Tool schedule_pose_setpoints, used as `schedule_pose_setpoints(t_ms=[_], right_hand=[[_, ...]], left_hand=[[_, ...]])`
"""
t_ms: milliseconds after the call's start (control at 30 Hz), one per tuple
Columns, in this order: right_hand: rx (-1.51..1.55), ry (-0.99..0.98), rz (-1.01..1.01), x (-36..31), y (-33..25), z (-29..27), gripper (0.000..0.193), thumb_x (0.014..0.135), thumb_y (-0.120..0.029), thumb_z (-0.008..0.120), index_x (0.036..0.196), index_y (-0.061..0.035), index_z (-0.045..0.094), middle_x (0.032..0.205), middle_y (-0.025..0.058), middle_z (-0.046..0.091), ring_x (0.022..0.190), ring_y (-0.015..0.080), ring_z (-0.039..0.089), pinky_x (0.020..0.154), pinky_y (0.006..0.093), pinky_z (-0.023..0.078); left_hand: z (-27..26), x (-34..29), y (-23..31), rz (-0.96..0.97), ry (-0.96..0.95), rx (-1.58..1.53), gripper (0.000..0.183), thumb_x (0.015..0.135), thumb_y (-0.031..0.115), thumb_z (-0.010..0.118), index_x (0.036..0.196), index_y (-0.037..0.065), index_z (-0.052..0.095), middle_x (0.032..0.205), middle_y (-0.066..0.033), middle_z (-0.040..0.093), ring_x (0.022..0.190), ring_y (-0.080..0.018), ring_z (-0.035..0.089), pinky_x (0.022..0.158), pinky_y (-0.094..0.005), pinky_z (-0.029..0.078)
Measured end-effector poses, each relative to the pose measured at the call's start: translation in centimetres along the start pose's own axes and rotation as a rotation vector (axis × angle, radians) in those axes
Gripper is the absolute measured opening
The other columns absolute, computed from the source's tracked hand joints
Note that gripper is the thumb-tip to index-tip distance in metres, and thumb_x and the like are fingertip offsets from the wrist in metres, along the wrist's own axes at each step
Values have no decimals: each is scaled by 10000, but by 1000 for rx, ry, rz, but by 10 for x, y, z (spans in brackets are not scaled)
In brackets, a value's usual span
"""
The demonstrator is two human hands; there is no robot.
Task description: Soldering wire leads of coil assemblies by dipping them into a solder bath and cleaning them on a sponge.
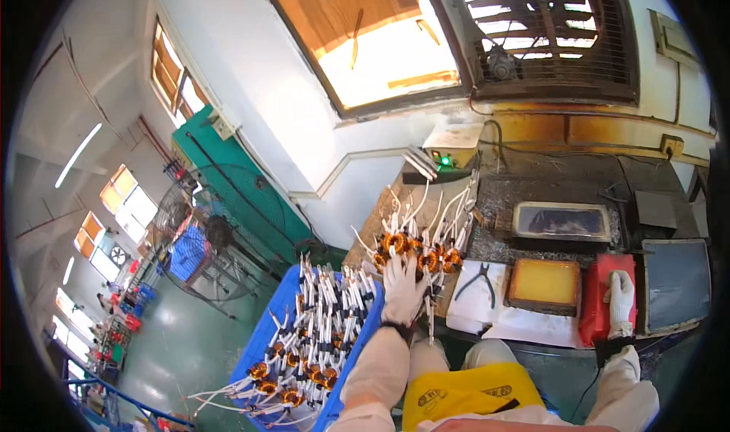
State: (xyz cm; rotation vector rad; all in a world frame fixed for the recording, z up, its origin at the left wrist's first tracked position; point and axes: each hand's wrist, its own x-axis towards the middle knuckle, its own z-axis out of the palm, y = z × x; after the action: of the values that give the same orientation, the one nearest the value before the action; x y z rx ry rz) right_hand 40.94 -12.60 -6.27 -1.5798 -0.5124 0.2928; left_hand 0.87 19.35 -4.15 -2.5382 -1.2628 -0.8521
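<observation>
My left hand [403, 291], in a white glove, reaches with fingers stretched and apart onto a pile of copper-wound ring coils [395, 243] with white leads. Its fingertips touch the nearest coils. My right hand [621, 303], also gloved, rests over a red box [597, 299] at the right of the bench, fingers curled; what they hold, if anything, is hidden. Between my hands a pair of dark-handled pliers [477, 286] lies on white paper [460, 310], beside a square pan of yellowish material [543, 283].
A blue crate [255, 341] full of similar coils stands left of the bench. Behind the yellow pan sits a framed tray with a dark, shiny surface [561, 220]. A grey panel [677, 286] is at far right. A device with a green light [444, 160] stands at the back.
</observation>
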Motion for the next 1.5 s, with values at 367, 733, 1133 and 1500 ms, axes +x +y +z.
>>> schedule_pose_setpoints(t_ms=[367,733,1133,1500], right_hand=[[121,-88,-36,-11,-7,23,163,894,-162,495,900,-22,579,716,25,583,482,72,501,446,213,421],[149,-110,-2,-7,-12,13,168,892,-159,498,919,-16,582,754,28,582,516,77,505,474,216,421],[136,-122,7,-11,-15,10,161,900,-141,474,918,-17,576,750,26,580,512,72,501,478,207,412],[115,-98,0,-13,-19,12,165,893,-140,476,919,-14,578,751,34,588,504,75,503,473,211,413]], left_hand=[[-61,-223,52,-254,18,119,237,794,317,587,896,106,625,805,-83,630,826,-234,603,740,-329,473],[-83,-278,30,-661,-681,-487,240,834,267,547,913,42,579,778,-116,590,717,-173,563,648,-320,462],[-91,-229,18,-662,13,-278,148,733,142,642,830,47,585,765,-121,595,700,-255,586,667,-377,480],[-123,-148,-72,-961,-570,75,705,667,434,682,1229,54,491,1062,-192,603,949,-344,589,828,-392,457]])
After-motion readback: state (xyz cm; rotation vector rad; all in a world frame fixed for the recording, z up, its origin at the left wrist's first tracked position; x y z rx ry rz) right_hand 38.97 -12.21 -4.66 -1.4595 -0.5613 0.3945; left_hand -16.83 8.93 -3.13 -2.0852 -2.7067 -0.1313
